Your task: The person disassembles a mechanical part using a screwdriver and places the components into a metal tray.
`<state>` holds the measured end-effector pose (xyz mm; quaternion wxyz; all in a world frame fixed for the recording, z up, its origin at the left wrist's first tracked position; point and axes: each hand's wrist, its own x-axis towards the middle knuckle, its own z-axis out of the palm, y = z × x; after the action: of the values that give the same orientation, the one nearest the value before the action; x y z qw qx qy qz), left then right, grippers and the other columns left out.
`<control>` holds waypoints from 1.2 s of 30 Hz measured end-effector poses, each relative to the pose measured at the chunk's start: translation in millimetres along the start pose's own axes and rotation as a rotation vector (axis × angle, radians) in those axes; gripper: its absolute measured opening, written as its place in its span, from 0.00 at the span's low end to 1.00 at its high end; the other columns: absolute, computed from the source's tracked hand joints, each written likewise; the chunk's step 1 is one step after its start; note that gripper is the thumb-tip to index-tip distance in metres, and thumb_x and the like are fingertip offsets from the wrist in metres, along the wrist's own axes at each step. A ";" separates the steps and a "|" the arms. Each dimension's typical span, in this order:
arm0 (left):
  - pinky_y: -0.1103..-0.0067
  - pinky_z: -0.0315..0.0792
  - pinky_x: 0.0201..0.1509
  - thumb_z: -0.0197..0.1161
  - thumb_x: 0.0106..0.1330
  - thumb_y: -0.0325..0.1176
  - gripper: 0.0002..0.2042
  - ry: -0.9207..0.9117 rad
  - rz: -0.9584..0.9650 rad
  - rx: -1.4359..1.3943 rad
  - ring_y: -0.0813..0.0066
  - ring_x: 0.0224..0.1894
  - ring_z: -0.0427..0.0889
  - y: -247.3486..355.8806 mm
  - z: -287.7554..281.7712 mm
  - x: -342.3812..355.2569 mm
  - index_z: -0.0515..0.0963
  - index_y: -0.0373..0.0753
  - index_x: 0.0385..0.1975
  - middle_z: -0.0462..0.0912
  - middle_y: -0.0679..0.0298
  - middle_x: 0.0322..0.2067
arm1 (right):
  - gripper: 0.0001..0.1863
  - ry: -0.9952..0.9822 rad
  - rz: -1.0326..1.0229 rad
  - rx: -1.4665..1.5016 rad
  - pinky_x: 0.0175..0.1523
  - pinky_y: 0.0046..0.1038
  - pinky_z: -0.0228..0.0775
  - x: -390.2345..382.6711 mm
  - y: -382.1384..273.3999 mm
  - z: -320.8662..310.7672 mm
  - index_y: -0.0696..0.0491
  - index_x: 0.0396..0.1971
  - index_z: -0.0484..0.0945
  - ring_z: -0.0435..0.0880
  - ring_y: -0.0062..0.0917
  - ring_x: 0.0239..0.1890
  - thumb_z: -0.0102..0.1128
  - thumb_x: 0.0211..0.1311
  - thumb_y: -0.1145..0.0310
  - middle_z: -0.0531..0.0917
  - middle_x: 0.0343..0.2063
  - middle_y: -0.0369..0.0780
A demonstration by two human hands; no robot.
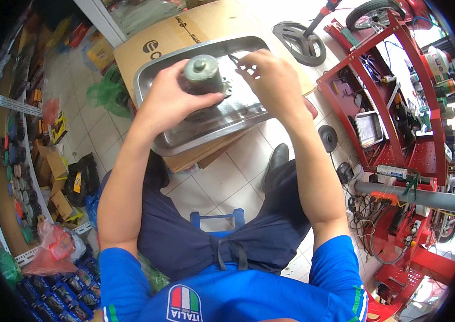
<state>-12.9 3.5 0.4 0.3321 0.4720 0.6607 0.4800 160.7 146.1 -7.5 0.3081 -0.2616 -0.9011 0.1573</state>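
Observation:
My left hand is wrapped round a grey-green metal cylinder, which looks like a small electric motor. A round knob or boss tops it, and a toothed or lugged metal edge shows at its lower right. Close by on the right, my right hand has its fingers drawn together. A thin dark piece sticks out at those fingertips, too small to name. Both hands are over a shiny steel tray, whose bottom has a wet-looking gleam.
The tray rests on a cardboard box. A red tool cart with tools and bottles stands at right, near a black ring-shaped base. Shelves of small parts line the left. Between my legs is a blue stool.

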 end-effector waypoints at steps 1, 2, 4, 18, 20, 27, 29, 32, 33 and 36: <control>0.75 0.78 0.57 0.82 0.52 0.35 0.30 0.015 0.006 0.052 0.73 0.50 0.85 1.2 -3.9 0.2 0.79 0.31 0.54 0.88 0.59 0.47 | 0.06 -0.089 -0.034 -0.067 0.44 0.37 0.79 -2.5 1.3 4.5 0.51 0.35 0.88 0.88 0.37 0.36 0.70 0.60 0.67 0.87 0.34 0.41; 0.75 0.78 0.57 0.82 0.53 0.35 0.30 0.020 0.009 0.044 0.72 0.50 0.85 2.9 -6.4 1.0 0.79 0.31 0.54 0.87 0.59 0.47 | 0.06 -0.179 -0.068 -0.134 0.45 0.37 0.79 -4.2 1.9 8.6 0.51 0.35 0.88 0.87 0.37 0.36 0.69 0.60 0.67 0.87 0.34 0.40; 0.75 0.78 0.57 0.82 0.53 0.33 0.29 0.043 0.009 0.025 0.72 0.49 0.86 5.5 -10.2 1.0 0.79 0.31 0.55 0.87 0.60 0.47 | 0.03 -0.192 -0.117 -0.188 0.41 0.39 0.80 -8.0 -0.3 22.0 0.52 0.27 0.85 0.88 0.38 0.36 0.65 0.55 0.70 0.86 0.30 0.40; 0.76 0.78 0.54 0.81 0.52 0.35 0.27 0.000 -0.027 0.013 0.75 0.47 0.85 8.7 -3.3 2.4 0.80 0.32 0.51 0.88 0.61 0.44 | 0.06 -0.197 0.017 -0.052 0.45 0.41 0.79 -3.3 9.5 16.9 0.55 0.34 0.87 0.88 0.44 0.38 0.67 0.61 0.69 0.87 0.34 0.46; 0.75 0.77 0.55 0.81 0.51 0.36 0.28 -0.001 0.009 0.091 0.74 0.47 0.85 5.8 2.0 2.1 0.80 0.33 0.52 0.88 0.60 0.43 | 0.08 -0.124 0.108 0.183 0.47 0.34 0.80 0.3 0.2 -7.4 0.57 0.36 0.87 0.89 0.40 0.36 0.70 0.62 0.68 0.89 0.32 0.47; 0.75 0.78 0.56 0.81 0.50 0.35 0.29 -0.059 0.083 0.107 0.74 0.47 0.85 1.3 24.9 12.6 0.80 0.33 0.53 0.88 0.61 0.44 | 0.11 -0.186 0.217 0.587 0.48 0.26 0.81 -10.4 12.8 -40.4 0.60 0.41 0.87 0.89 0.23 0.39 0.69 0.64 0.68 0.90 0.35 0.43; 0.76 0.78 0.55 0.82 0.51 0.34 0.28 -0.052 0.108 0.118 0.76 0.45 0.85 1.1 27.0 13.5 0.80 0.34 0.52 0.88 0.62 0.42 | 0.11 -0.212 0.221 0.646 0.49 0.26 0.81 -14.3 8.3 -41.6 0.60 0.42 0.87 0.89 0.23 0.40 0.68 0.64 0.69 0.90 0.36 0.43; 0.76 0.78 0.55 0.81 0.51 0.34 0.27 -0.045 0.105 0.113 0.75 0.45 0.85 4.0 26.0 12.7 0.80 0.34 0.50 0.88 0.62 0.41 | 0.11 -0.276 0.188 0.495 0.50 0.27 0.81 -15.8 6.5 -43.0 0.60 0.43 0.87 0.90 0.25 0.41 0.66 0.63 0.72 0.90 0.36 0.44; 0.76 0.78 0.54 0.81 0.52 0.34 0.26 -0.053 0.095 0.108 0.75 0.45 0.85 3.3 24.8 13.3 0.80 0.34 0.50 0.88 0.62 0.41 | 0.11 -0.276 0.153 0.449 0.50 0.28 0.81 -16.1 7.1 -41.7 0.59 0.43 0.86 0.90 0.27 0.40 0.64 0.62 0.73 0.90 0.36 0.45; 0.75 0.77 0.56 0.79 0.51 0.34 0.27 -0.071 0.074 0.106 0.72 0.47 0.86 3.1 21.9 15.2 0.79 0.33 0.52 0.88 0.58 0.44 | 0.10 -0.277 0.196 0.366 0.49 0.29 0.80 -16.2 0.3 -44.9 0.58 0.42 0.87 0.89 0.30 0.40 0.64 0.62 0.73 0.89 0.37 0.46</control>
<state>2.5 25.1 -3.4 0.3118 0.5297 0.6550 0.4396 200.4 142.6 18.8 0.2074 -0.2635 -0.8614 0.3815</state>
